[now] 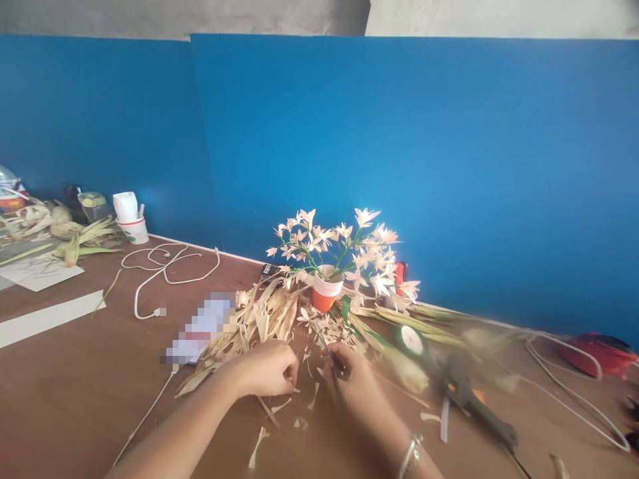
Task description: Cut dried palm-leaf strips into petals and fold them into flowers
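My left hand is closed low over the table, fingertips pinched together; what they hold, if anything, is too small to make out. Beside it on the right, my right hand is wrapped around dark-handled scissors, the blades pointing away toward the pile of husk scraps. Small cut pieces of pale dried husk lie on the table below and between my hands. Just beyond them, strips of dried husk are heaped. Behind that stands a stack of paper cups holding pale husk flowers on green stems.
A black glue gun and a roll of green tape lie on the right, near a white cable. At left are a blurred-out phone, a coiled white cord and another cup. A blue panel borders the table.
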The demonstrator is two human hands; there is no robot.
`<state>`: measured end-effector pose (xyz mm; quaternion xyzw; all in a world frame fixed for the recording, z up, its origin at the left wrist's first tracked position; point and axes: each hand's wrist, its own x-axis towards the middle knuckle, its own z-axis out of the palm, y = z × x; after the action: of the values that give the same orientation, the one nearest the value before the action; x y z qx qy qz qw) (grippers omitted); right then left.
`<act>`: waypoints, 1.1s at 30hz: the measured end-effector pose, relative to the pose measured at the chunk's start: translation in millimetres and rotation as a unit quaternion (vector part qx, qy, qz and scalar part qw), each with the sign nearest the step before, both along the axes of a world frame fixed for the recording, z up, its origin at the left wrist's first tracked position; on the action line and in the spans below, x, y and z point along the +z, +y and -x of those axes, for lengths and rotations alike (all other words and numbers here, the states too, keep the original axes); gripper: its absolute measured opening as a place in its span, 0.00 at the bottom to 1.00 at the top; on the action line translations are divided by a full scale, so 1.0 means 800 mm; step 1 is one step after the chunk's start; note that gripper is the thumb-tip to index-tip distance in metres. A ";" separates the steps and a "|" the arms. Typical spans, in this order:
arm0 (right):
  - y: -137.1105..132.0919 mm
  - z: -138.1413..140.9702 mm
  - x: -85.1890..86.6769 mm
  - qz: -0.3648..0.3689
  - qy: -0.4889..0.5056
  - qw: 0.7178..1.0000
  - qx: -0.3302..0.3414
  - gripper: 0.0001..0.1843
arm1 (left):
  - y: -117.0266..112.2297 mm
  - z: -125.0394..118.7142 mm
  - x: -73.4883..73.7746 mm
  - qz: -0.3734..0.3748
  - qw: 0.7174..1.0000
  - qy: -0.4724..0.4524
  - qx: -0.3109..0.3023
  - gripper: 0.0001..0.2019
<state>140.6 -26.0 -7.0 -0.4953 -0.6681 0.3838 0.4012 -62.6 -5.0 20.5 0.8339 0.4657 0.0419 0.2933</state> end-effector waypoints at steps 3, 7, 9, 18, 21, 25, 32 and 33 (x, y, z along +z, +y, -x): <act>0.002 -0.001 -0.004 0.005 -0.003 1.000 0.007 0.09 | 0.005 -0.011 -0.007 0.000 0.992 -0.089 0.093 0.07; 0.006 -0.002 -0.011 0.000 -0.004 1.000 -0.004 0.10 | 0.006 -0.035 -0.027 -0.031 0.971 -0.191 0.142 0.07; 0.007 -0.002 -0.015 0.000 0.001 1.000 -0.011 0.10 | 0.004 -0.044 -0.037 -0.012 0.964 -0.223 0.146 0.08; 0.011 -0.007 -0.018 0.004 -0.006 0.998 -0.061 0.10 | 0.005 -0.037 -0.039 0.071 0.939 -0.301 0.150 0.14; 0.012 -0.008 -0.015 -0.004 0.002 0.997 -0.083 0.10 | 0.012 -0.029 -0.029 0.039 0.933 -0.305 0.185 0.13; 0.011 -0.008 -0.010 -0.005 -0.005 0.994 -0.109 0.09 | 0.026 -0.007 -0.012 -0.086 0.910 -0.305 0.269 0.12; 0.008 -0.006 -0.002 -0.009 -0.007 0.992 -0.126 0.09 | 0.047 0.040 -0.002 -0.315 0.848 -0.131 0.405 0.16; 0.008 -0.006 -0.002 -0.012 -0.012 0.992 -0.128 0.08 | 0.049 0.043 -0.004 -0.335 0.848 -0.111 0.395 0.13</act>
<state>145.1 -19.2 -9.0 -0.5765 -0.6086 0.3152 0.4449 -96.9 34.3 16.9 0.6170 0.6778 0.3998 0.0045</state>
